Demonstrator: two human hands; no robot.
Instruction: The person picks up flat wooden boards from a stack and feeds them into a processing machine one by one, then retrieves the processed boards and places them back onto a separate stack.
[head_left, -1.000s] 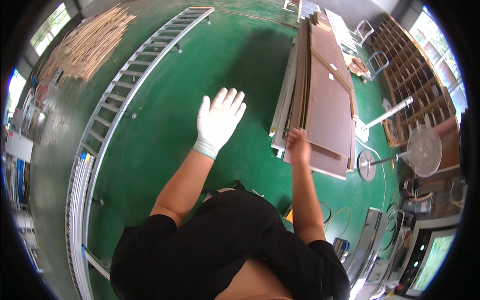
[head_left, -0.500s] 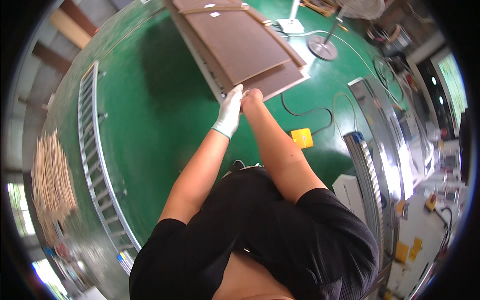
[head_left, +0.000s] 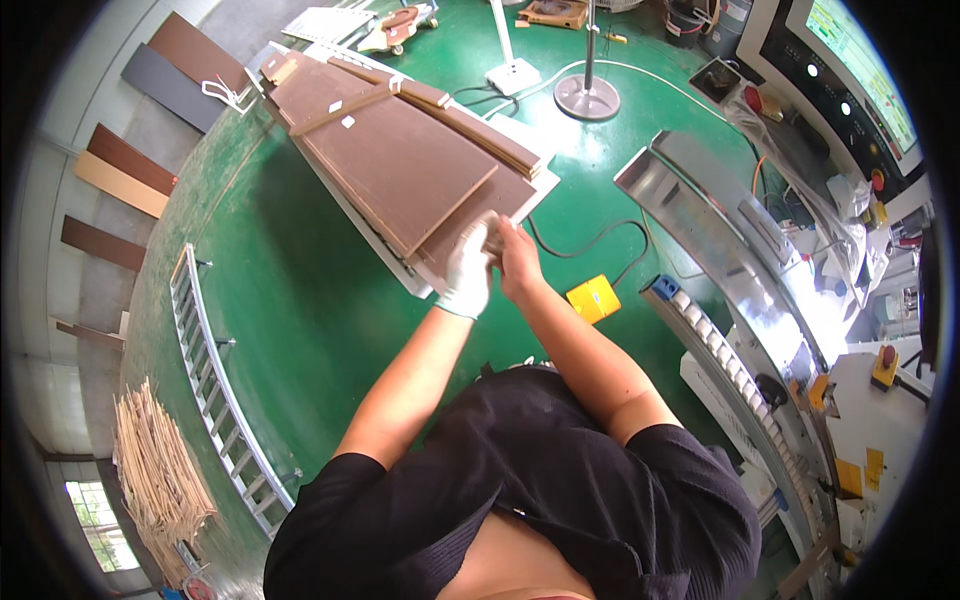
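Observation:
My left hand [head_left: 468, 272] wears a white work glove with a pale green cuff. My right hand [head_left: 518, 262] is bare. The two meet in front of me with fingers curled together, slightly blurred; whatever lies between them is hidden. Just beyond them is the near end of a stack of long brown boards [head_left: 400, 170], some lying crosswise or along the side on top. Small white labels [head_left: 348, 122] stick to the boards. My fingers overlap the stack's near corner in the view, and I cannot tell whether they touch it.
A yellow foot-pedal box [head_left: 593, 299] with a black cable sits on the green floor, right of my hands. Roller conveyors run along the left [head_left: 225, 400] and right [head_left: 715, 345]. A shiny metal machine bed [head_left: 720, 220] stands at right. Farther off is a round-based stand [head_left: 587, 98].
My view has tilted up, showing more of the boards and the far wall. Both hands sit lower in the picture, still together, with the left glove's fingers more curled.

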